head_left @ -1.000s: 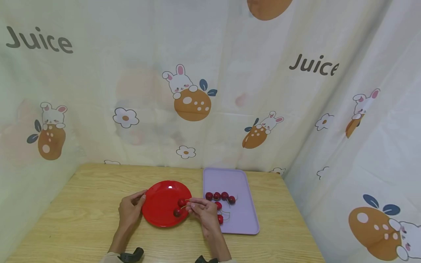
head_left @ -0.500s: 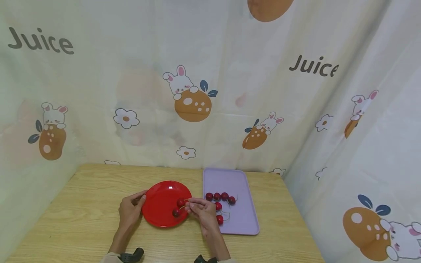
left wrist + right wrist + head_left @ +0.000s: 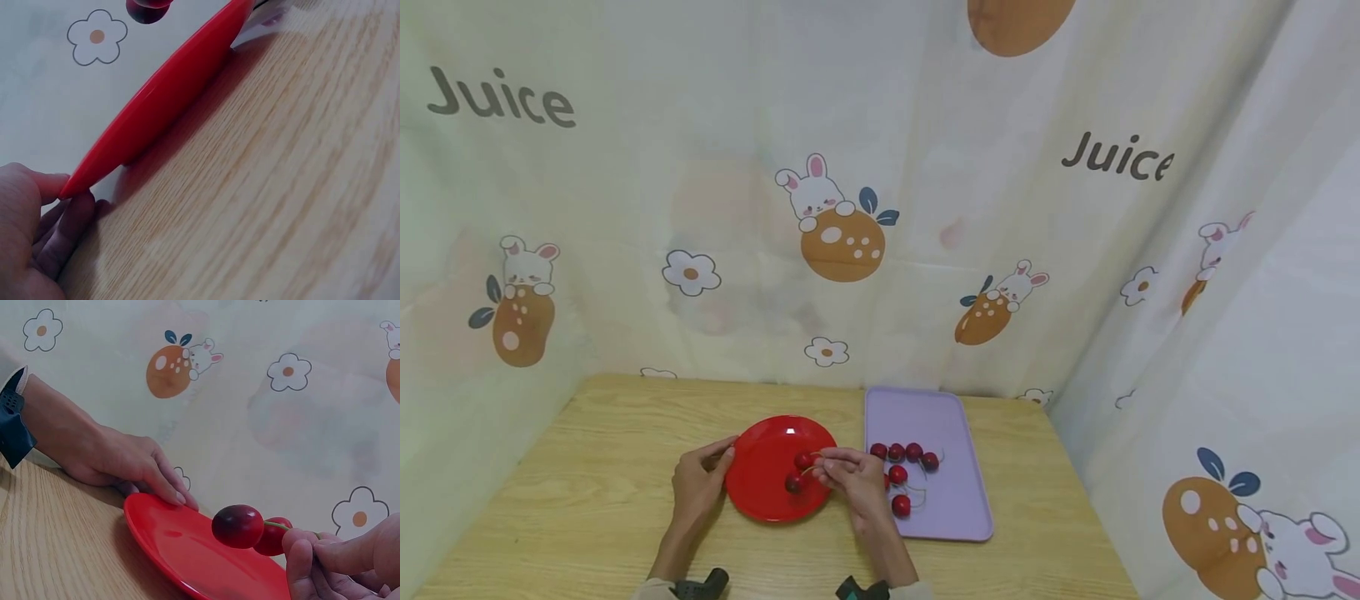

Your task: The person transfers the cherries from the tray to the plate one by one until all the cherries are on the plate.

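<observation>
Over the red plate [image 3: 760, 467], my right hand [image 3: 857, 483] pinches two cherries [image 3: 238, 526] by their green stems between thumb and fingertips. In the right wrist view the fruit hangs above the plate's surface, apart from it. My left hand [image 3: 698, 483] grips the plate's left rim, thumb on top and fingers beneath, as the left wrist view shows at the rim [image 3: 78, 182]. To the right lies a lilac tray [image 3: 955, 500] bearing several more cherries [image 3: 913, 452], some in a row and others nearer the front. The right hand partly hides one of these.
The plate and tray rest on a light wooden table [image 3: 610, 467]. A pale curtain [image 3: 737, 208] printed with rabbits, oranges and flowers hangs behind it and along both sides. Dark wrist straps [image 3: 702, 583] sit at both cuffs.
My right hand has shifted slightly left with the two cherries, bringing them further over the plate. One more tray cherry has come partly into view. The left hand keeps its grip on the rim.
</observation>
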A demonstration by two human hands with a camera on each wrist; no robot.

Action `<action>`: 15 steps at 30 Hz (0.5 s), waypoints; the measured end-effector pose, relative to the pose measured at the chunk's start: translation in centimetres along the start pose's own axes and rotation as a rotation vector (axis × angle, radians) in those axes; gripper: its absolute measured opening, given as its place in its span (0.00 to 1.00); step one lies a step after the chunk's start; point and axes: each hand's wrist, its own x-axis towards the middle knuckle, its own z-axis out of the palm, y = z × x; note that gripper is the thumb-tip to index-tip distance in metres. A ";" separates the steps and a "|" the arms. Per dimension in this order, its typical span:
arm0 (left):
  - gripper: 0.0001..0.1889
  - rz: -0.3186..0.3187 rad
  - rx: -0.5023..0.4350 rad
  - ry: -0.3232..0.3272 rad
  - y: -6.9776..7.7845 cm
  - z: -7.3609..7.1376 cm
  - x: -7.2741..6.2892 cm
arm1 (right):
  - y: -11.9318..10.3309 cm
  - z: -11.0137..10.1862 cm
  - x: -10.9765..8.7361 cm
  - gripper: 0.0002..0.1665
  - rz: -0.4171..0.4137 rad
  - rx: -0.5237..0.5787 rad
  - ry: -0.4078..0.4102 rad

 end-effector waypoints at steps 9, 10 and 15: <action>0.15 0.014 0.004 -0.006 -0.1 -0.2 0.3 | 0.3 0.7 0.4 0.18 0.011 0.012 -0.008; 0.15 0.014 0.004 -0.004 -0.1 -0.2 0.3 | 0.4 0.8 0.4 0.18 0.014 0.013 -0.009; 0.15 0.021 0.000 0.000 -0.3 -0.1 0.1 | 0.7 0.7 0.6 0.17 0.009 0.015 -0.014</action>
